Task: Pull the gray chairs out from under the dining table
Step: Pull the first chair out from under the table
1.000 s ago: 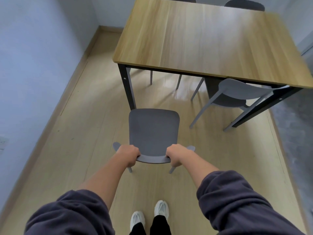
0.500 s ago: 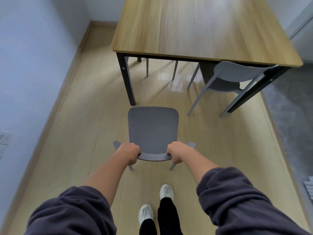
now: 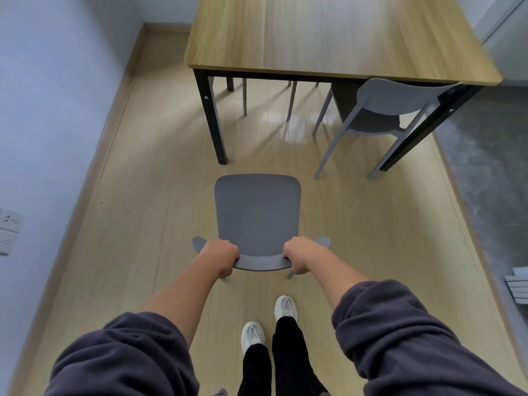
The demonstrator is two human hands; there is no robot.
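Note:
A gray chair (image 3: 258, 214) stands on the wooden floor in front of me, fully out from under the dining table (image 3: 328, 35). My left hand (image 3: 221, 257) grips the left end of its backrest and my right hand (image 3: 300, 254) grips the right end. A second gray chair (image 3: 394, 100) is tucked under the table's near right corner, its backrest just below the tabletop edge. Legs of other chairs (image 3: 291, 100) show beneath the table farther back.
A black table leg (image 3: 213, 118) stands just beyond the held chair. A blue-gray wall with sockets (image 3: 10, 224) runs along the left. Gray carpet (image 3: 485, 167) lies to the right. My feet in white shoes (image 3: 268, 324) are right behind the chair.
The held chair has moved back away from the table, widening the gap to the table leg. I stepped backward; both hands kept their grip on the backrest.

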